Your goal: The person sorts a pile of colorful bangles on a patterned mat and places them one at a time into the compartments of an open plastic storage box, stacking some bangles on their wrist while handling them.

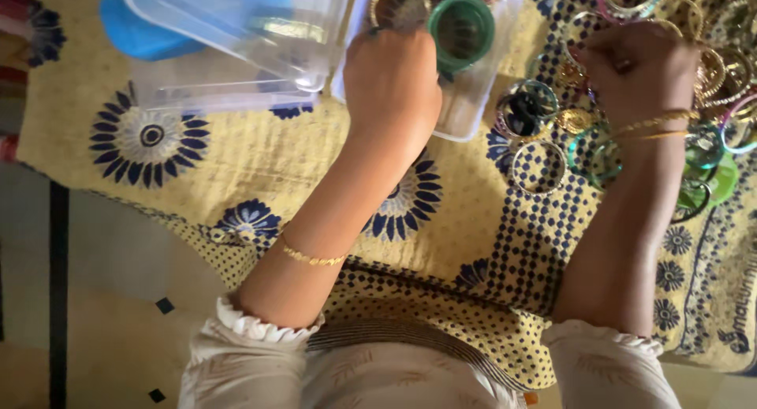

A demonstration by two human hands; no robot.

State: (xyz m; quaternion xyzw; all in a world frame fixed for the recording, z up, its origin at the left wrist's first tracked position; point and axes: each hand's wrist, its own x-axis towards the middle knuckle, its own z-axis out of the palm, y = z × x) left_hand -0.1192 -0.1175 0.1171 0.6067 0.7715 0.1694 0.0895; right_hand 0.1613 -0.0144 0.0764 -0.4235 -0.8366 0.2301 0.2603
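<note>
A green bangle stack (462, 30) sits at twelve o'clock in a clear plastic box (465, 101); the left hand (392, 82) beside it grips a gold bangle (400, 3). At two o'clock, the right hand (637, 70) rests fisted among loose bangles (538, 167) on the yellow floral cloth (236, 156).

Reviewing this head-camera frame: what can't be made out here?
- Left hand: seen from the back, fingers hidden, so any grip on the green bangles is unclear.
- Right hand: fingers curled under, hiding what they touch among the loose bangles.
- Clear plastic boxes: cut off by the top edge; contents blurred.
</note>
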